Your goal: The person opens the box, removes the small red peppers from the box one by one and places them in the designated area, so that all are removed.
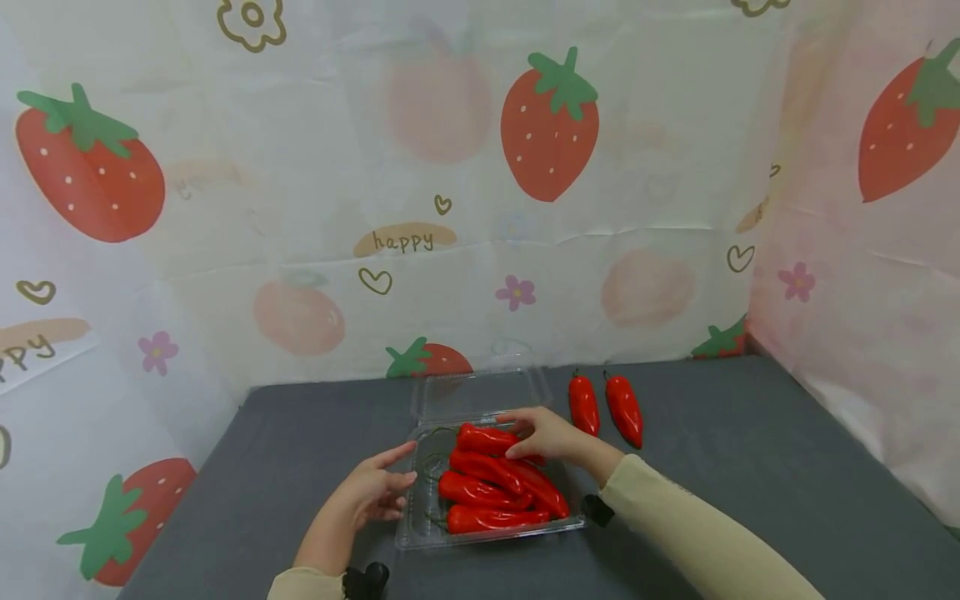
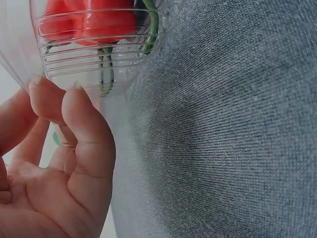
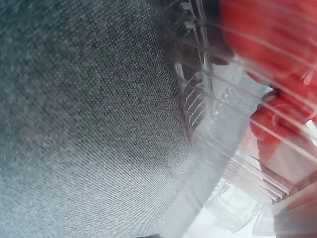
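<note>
A clear plastic clamshell box (image 1: 420, 533) lies with its lid (image 1: 480, 396) folded back. Several long red peppers (image 1: 483, 492) with green stems lie inside it, most with stems to the left. Over the box's back right part, my right hand (image 1: 551, 435) has its thumb and fingers around the top red pepper (image 1: 480, 438). In the right wrist view, the box's ribbed wall (image 3: 237, 168) partly covers that hand. At the box's left side is my left hand (image 1: 367, 492), fingers loosely bent and holding nothing. Its fingertips (image 2: 77, 91) are right at the ribbed wall in the left wrist view.
Two more red peppers (image 1: 583, 404) (image 1: 624, 410) lie on the grey cloth-covered table (image 1: 712, 450), behind and right of the box. A strawberry-printed curtain (image 1: 465, 183) encloses the table at the back and both sides.
</note>
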A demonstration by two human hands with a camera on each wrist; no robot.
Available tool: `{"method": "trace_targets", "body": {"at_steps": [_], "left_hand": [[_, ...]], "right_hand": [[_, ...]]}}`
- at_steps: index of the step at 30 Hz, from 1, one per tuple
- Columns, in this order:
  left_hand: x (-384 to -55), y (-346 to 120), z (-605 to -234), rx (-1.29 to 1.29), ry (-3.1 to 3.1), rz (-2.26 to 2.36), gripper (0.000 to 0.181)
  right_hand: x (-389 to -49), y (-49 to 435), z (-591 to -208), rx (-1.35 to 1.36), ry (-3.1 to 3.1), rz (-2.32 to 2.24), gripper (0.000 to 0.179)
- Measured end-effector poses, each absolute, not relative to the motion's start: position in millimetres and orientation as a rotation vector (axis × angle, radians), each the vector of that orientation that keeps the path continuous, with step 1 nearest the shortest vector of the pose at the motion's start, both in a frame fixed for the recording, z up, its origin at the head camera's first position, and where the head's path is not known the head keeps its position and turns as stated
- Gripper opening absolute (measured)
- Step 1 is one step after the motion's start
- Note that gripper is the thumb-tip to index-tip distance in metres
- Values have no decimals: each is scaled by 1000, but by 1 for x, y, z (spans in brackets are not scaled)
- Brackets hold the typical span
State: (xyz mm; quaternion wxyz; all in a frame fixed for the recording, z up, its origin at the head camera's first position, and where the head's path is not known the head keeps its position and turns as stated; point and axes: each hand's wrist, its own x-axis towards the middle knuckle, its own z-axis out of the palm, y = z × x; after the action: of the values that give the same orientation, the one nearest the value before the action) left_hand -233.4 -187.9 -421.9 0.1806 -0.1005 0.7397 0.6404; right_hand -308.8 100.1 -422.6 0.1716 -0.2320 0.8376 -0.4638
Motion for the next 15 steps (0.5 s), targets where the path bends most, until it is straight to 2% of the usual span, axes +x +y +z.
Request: {"method": "trace_targets", "body": {"at_steps": [6,15], "left_hand": [[-233,-185,-423,-334,2140,1802,56],[-233,-184,-423,-355,2140,1796,55]], "right_hand": [[-309,99,-423,-651,2371,-1283,56],[-309,101,-426,-673,2412,-1264,48]]}}
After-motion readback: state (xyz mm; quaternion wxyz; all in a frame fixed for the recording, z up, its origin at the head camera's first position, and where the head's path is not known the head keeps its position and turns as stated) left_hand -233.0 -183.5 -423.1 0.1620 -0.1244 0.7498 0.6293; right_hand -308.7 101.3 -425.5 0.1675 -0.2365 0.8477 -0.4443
